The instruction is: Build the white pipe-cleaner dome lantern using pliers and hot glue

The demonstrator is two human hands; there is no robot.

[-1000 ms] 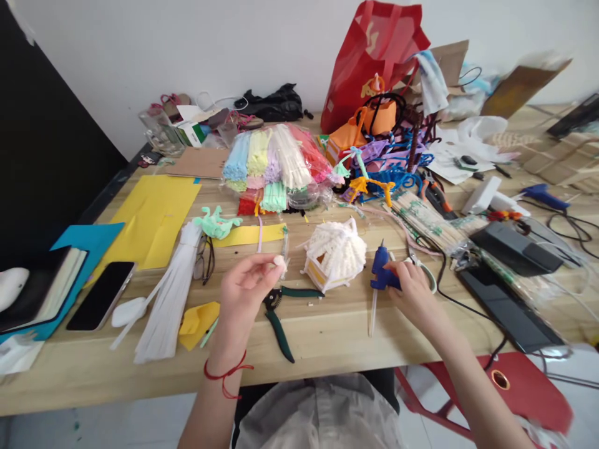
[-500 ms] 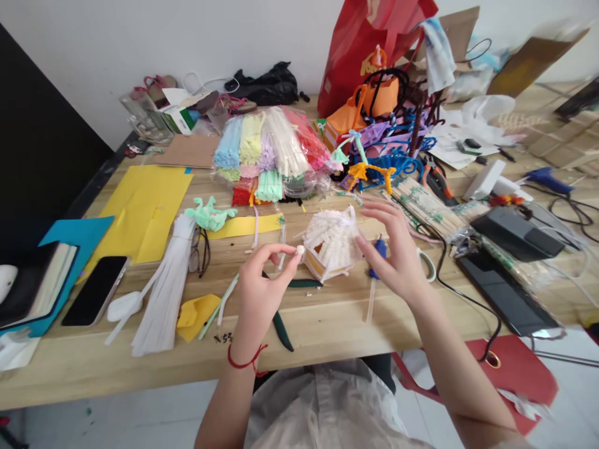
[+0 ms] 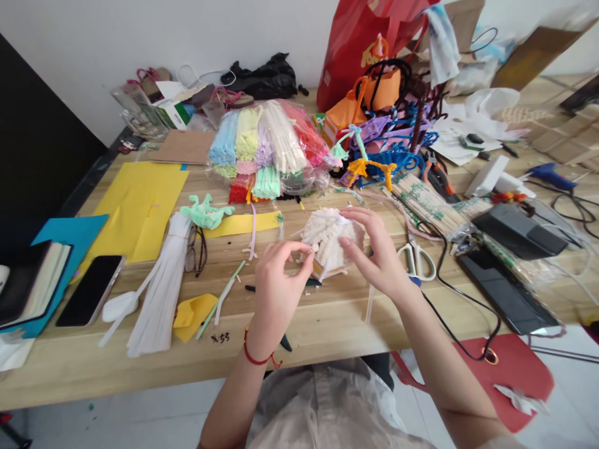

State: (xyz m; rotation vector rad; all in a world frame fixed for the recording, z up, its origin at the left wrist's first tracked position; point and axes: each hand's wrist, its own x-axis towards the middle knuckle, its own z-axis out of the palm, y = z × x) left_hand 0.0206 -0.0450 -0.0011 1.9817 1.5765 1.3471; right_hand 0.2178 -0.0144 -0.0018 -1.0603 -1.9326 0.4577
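Note:
Pinched between the thumb and forefinger of my left hand (image 3: 283, 274) is a small white round piece (image 3: 315, 247), close to the front left of a white fuzzy pipe-cleaner craft (image 3: 327, 234). This craft has a fluffy white top over a yellow-and-white base. My right hand (image 3: 377, 252) curves around its right side, thumb in front and fingers over the top. Under my left hand a dark green tool lies mostly hidden. A blue glue gun is almost covered by my right hand; its clear glue stick (image 3: 369, 304) shows below.
White-handled scissors (image 3: 416, 260) and a black cable lie to the right. White pipe cleaners (image 3: 156, 293), a phone (image 3: 92, 290) and yellow sheets (image 3: 140, 206) are on the left. Bagged coloured pipe cleaners (image 3: 266, 146) and a red bag (image 3: 360, 56) stand behind.
My left hand has moved right with the small white piece, up to the craft. My right hand has moved left onto the craft's side, uncovering the scissors.

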